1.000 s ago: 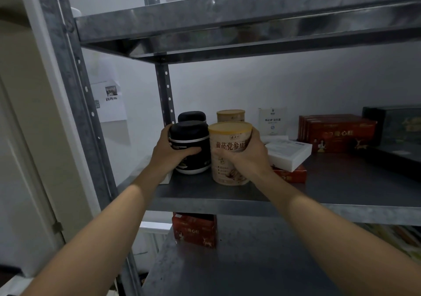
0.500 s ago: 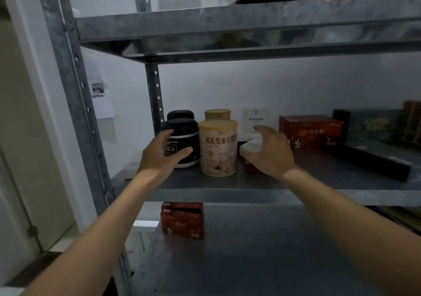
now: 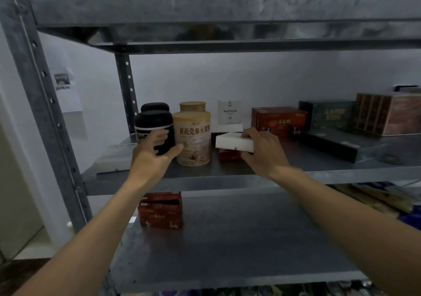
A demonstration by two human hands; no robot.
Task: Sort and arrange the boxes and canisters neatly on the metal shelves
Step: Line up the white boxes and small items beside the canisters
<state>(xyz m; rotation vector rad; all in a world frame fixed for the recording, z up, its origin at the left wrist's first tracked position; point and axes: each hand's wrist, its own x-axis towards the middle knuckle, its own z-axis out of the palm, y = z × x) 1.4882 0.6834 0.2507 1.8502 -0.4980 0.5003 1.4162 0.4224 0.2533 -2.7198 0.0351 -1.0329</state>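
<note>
Steel shelf [image 3: 330,177]: left hand [image 3: 150,156] holds black canister [image 3: 153,121], right hand [image 3: 265,153] white box [image 3: 232,144].

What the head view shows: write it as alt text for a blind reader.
A person's right hand grips a white box over a small red box on a metal shelf, while the left hand holds a black canister beside a beige canister. More red boxes and dark boxes stand further right; a red carton sits on the lower shelf.
</note>
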